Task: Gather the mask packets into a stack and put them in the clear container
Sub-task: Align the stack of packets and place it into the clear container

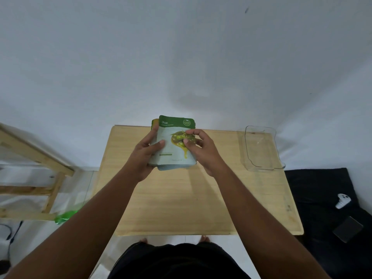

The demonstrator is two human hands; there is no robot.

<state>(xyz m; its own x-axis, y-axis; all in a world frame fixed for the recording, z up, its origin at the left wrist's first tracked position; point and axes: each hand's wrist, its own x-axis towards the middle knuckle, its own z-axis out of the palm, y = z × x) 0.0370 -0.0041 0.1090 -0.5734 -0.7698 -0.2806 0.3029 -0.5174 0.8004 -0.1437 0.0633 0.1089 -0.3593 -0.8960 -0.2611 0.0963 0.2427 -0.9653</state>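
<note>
Mask packets (173,146), stacked with a green "Olive" one on top, are held above the wooden table (181,198). The left hand (144,156) is clamped around the stack's left edge, and the right hand (201,150) pinches its right side. The clear container (261,150) sits apart at the table's far right corner.

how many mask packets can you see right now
3 at least, all in one stack held over the table by the left hand and right hand: the Olive packet on top, edges of two beneath. More may be hidden.
</note>
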